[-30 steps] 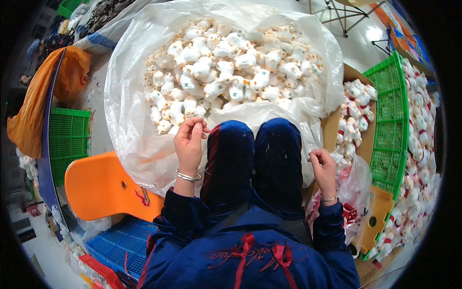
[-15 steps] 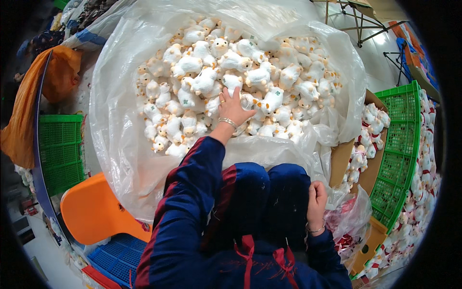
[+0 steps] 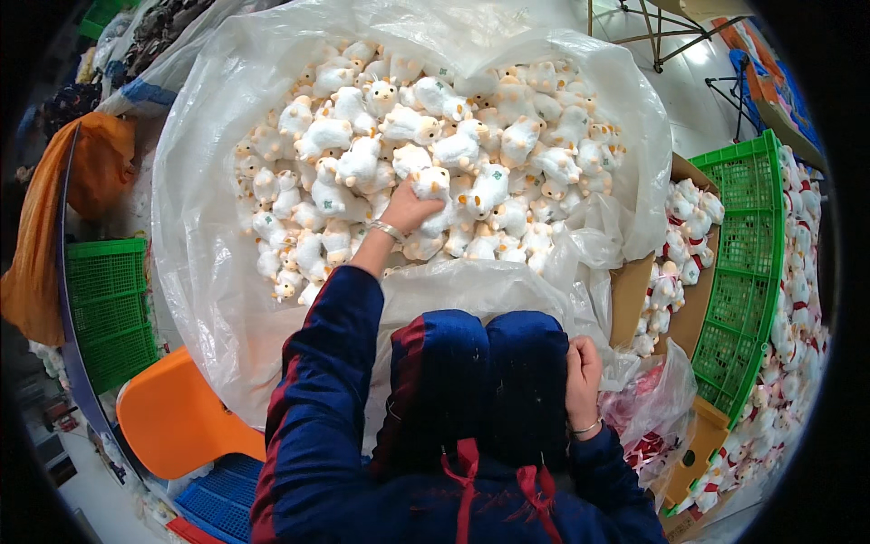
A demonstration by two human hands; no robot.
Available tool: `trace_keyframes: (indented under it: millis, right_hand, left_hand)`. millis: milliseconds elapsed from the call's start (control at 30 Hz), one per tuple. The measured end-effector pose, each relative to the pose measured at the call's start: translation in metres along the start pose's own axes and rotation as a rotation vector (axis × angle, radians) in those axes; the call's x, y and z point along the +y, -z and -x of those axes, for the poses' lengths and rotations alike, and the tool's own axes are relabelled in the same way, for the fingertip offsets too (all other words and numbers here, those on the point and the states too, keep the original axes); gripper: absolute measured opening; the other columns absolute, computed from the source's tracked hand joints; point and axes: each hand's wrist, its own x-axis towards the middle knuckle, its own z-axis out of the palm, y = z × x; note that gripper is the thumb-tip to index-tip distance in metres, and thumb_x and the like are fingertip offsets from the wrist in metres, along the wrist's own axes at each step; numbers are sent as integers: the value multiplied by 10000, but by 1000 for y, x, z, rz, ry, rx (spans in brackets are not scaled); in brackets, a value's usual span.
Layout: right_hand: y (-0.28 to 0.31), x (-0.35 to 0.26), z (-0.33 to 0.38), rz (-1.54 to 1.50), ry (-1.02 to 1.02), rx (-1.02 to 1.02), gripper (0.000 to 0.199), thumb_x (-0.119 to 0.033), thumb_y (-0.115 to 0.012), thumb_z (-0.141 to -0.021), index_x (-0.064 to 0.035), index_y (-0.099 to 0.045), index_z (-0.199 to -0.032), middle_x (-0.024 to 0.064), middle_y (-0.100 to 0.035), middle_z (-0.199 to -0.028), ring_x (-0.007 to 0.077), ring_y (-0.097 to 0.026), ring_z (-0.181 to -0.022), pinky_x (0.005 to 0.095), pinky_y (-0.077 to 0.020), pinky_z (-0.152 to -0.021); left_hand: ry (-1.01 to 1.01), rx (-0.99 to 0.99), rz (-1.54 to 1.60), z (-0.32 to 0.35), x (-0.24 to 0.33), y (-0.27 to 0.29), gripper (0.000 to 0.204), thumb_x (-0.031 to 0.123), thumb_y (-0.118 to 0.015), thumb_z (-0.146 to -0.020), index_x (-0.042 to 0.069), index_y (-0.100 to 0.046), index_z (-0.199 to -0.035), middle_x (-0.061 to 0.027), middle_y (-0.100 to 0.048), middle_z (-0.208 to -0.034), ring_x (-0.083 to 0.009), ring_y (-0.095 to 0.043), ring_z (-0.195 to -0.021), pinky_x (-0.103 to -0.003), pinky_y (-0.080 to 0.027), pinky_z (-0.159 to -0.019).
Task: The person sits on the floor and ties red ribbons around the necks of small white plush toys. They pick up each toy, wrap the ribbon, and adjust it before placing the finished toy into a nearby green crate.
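Observation:
My left hand (image 3: 409,214) is closed around a small white plush animal (image 3: 431,183) with tan and orange patches, at the near side of a big heap of the same plush toys (image 3: 359,161). The toy's head shows above my fingers. The heap lies in a large clear plastic bag (image 3: 204,172) spread open in front of my knees. My right hand (image 3: 584,374) rests beside my right knee with its fingers curled in. Its palm is hidden, so I cannot see what it holds, if anything.
At right stands a cardboard box (image 3: 632,304) with more plush toys (image 3: 668,283), beside a green crate (image 3: 739,263). A clear bag of red pieces (image 3: 648,408) lies near my right arm. To the left are an orange chair (image 3: 177,412) and green crates (image 3: 107,304).
My left hand has gone from reaching over the heap with spread fingers to gripping one plush toy. The view has shifted slightly. My right hand stays by my knee.

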Motion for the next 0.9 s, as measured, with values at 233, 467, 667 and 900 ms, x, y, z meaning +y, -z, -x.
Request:
trace_keyframes:
  millis: [233, 467, 667, 900]
  right_hand:
    - [3, -13, 10, 193, 92, -53, 128, -113, -560, -1003, 1, -617, -997, 136, -596, -831, 233, -578, -791, 369, -481, -722]
    - [51, -10, 83, 156, 289, -142, 179, -121, -645, -929, 13, -622, -1046, 166, -634, -974, 296, -660, -850, 369, -531, -779]
    - [113, 19, 155, 144, 161, 38, 141, -124, -659, -936, -6, -653, -1012, 116, -685, -913, 189, -663, -812, 325, -529, -738]
    - [253, 120, 188, 371, 8, 652, 131, -109, -647, -932, 5, -681, -986, 136, -709, -831, 220, -675, -744, 337, -526, -700]
  left_hand:
    - [-266, -506, 229, 174, 172, 42, 805, 220, -892, -707, 68, -516, -1402, -83, -584, -1349, -215, -562, -1235, -392, -457, -1063]
    - [-372, -777, -645, 345, 212, -51, 761, 349, -903, -686, 146, -620, -1362, -265, -527, -1356, -454, -621, -1152, -442, -534, -979]
    - [-201, -346, -222, 390, 168, -57, 703, 82, -824, -761, 39, -540, -1403, -167, -637, -1233, -281, -661, -1068, -356, -537, -911]
    - [-439, -90, -283, 410, 146, -65, 341, 39, -816, -721, 33, -592, -978, -62, -575, -979, -186, -591, -872, -292, -484, -744]
